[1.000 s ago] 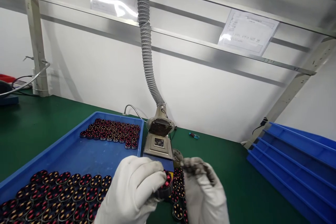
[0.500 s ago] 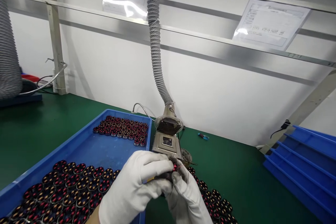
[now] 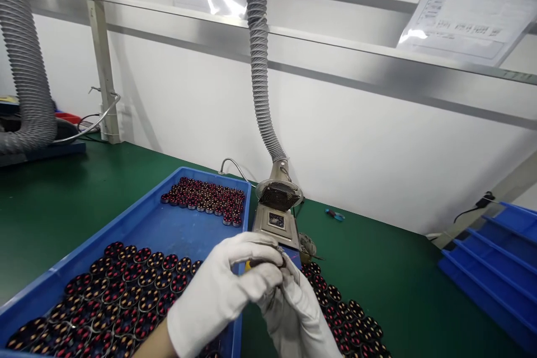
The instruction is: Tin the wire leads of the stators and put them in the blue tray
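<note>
My left hand (image 3: 229, 279), in a white glove, is closed with its fingers and thumb around a small dark part (image 3: 262, 264) in front of the metal device. My right hand (image 3: 296, 305), also gloved, meets it from the right, its fingertips pinching at the same part. The fingers cover most of that part. To the left, a blue tray (image 3: 145, 222) holds many round black parts with red and yellow spots. More such parts (image 3: 348, 319) lie on the green table right of my hands.
Just beyond my hands stands a metal device (image 3: 276, 219) under a grey ribbed hose (image 3: 260, 61). Blue-handled pliers (image 3: 334, 215) lie behind it. Stacked blue trays (image 3: 495, 268) stand at the right, another hose (image 3: 31, 61) hangs at the left.
The view has shifted, so the surroundings sit further right. Both hands remain together, and the red piece that showed between their fingertips is now mostly covered.
</note>
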Motion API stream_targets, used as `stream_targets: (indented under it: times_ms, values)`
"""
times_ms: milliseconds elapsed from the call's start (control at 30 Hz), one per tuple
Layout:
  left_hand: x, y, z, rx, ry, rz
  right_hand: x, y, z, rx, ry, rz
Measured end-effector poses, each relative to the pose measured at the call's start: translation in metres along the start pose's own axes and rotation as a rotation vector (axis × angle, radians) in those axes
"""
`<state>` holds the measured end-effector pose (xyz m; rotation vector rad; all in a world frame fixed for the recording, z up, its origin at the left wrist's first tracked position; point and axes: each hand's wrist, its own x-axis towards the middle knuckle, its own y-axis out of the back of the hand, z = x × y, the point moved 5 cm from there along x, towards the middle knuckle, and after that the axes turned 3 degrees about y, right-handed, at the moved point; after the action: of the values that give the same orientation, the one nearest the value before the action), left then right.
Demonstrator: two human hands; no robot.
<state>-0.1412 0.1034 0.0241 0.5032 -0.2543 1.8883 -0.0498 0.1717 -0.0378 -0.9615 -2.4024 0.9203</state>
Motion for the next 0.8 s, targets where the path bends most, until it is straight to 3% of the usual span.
stream_targets:
  times_ms: [133, 233, 300, 400, 533, 667, 800]
  values:
    - [-0.003, 0.006, 0.011, 0.061, -0.189, 0.146, 0.0, 0.0, 0.002, 0.016, -0.005, -0.019]
    - [-0.006, 0.016, 0.01, 0.115, -0.134, 0.261, -0.013, -0.014, -0.002, 0.144, -0.109, -0.107]
    - [-0.006, 0.014, 0.009, 0.19, -0.106, 0.194, -0.019, -0.019, -0.007, 0.184, -0.129, -0.113]
    - [-0.007, 0.0, 0.008, 0.317, -0.191, -0.012, -0.02, -0.017, -0.01, 0.226, -0.125, -0.042]
    - [-0.006, -0.005, 0.005, 0.255, -0.302, -0.003, -0.018, -0.018, -0.004, 0.278, -0.152, -0.044]
    - [-0.001, -0.003, -0.001, 0.041, -0.222, 0.055, -0.017, -0.023, 0.0, 0.224, -0.106, -0.046]
    - [0.001, 0.002, -0.011, -0.229, 0.011, 0.183, -0.02, -0.019, -0.002, 0.129, -0.081, -0.002]
